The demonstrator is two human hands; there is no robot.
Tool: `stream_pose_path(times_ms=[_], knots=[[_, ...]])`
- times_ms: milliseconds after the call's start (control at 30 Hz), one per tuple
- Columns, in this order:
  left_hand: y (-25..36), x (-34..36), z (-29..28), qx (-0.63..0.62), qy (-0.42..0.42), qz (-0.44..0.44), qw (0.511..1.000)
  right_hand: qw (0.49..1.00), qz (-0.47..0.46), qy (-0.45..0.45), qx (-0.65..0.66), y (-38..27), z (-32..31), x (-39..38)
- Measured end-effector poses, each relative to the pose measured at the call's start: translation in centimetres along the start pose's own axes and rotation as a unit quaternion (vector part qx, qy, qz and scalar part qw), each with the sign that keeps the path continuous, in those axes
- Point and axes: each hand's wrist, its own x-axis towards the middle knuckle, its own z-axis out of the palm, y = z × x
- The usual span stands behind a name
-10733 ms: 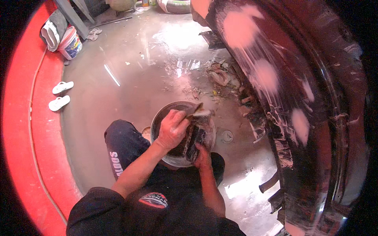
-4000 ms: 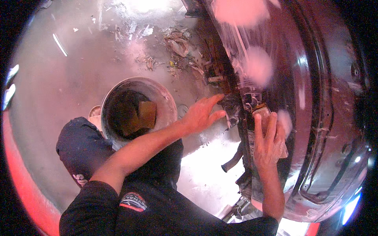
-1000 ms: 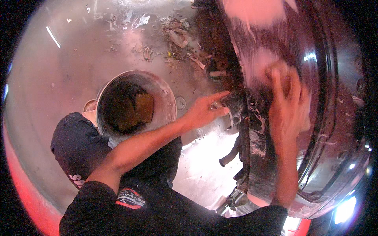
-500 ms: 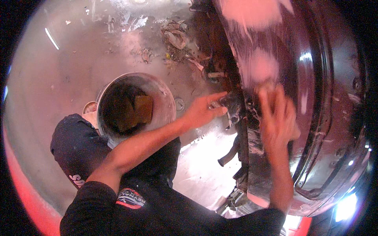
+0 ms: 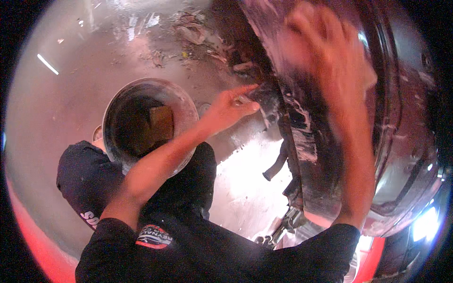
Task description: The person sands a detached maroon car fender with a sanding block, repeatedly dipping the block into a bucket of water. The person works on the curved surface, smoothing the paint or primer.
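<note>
A large dark, curved vehicle panel (image 5: 311, 141) fills the right side, streaked with whitish residue. My right hand (image 5: 325, 52) lies against its upper part, blurred by motion. A pale edge (image 5: 370, 78) of something pokes out beside the palm; the rest is hidden under the hand. At the panel's left border is my left hand (image 5: 231, 108), its index finger stretched out and its thumb apart from it. A dark, ragged flap (image 5: 270, 106) lies by those fingertips, and no firm grip on it shows.
A round bucket (image 5: 188, 101) stands on the floor left of my left forearm, with a brownish block (image 5: 161, 122) inside. Crumpled debris (image 5: 191, 34) litters the floor beyond. A dark hose-like piece (image 5: 276, 167) hangs below the panel's edge. My bent knee (image 5: 82, 165) is beside the bucket.
My right hand has swept up the panel, away from me, with the pale-edged thing moving along. My left hand stays by the panel's border. The whole view has shifted slightly.
</note>
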Motion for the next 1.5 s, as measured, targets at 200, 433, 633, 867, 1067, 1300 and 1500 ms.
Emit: stream_pose_path(times_ms=[200,433,633,867,1067,1300,1500], knots=[[-0.4,0.4,0.4,-0.009,-0.002,0.012,1.000,0.986,-0.019,-0.163,0.009,-1.8,-3.0,-23.9],[-0.3,0.1,0.6,-0.004,-0.003,-0.005,1.000,0.997,0.005,-0.075,-0.014,-0.2,-0.8,-11.2],[1.7,0.6,-0.9,0.024,-0.009,-0.018,1.000,0.996,0.019,-0.092,0.004,-1.2,-2.4,-18.6],[2.0,0.9,-0.2,0.014,-0.029,-0.033,0.999,0.993,0.008,-0.117,0.013,0.5,-4.3,-21.3],[3.2,0.2,-1.4,0.001,-0.012,-0.081,0.997,0.996,0.029,-0.082,0.011,0.4,-2.8,-16.4],[2.5,0.6,-0.5,0.015,-0.015,-0.029,0.999,0.993,0.012,-0.114,0.010,0.3,-4.4,-23.6],[2.6,0.6,-0.6,-0.002,-0.013,-0.074,0.997,0.998,0.040,-0.039,0.022,0.6,-2.2,-13.2]])
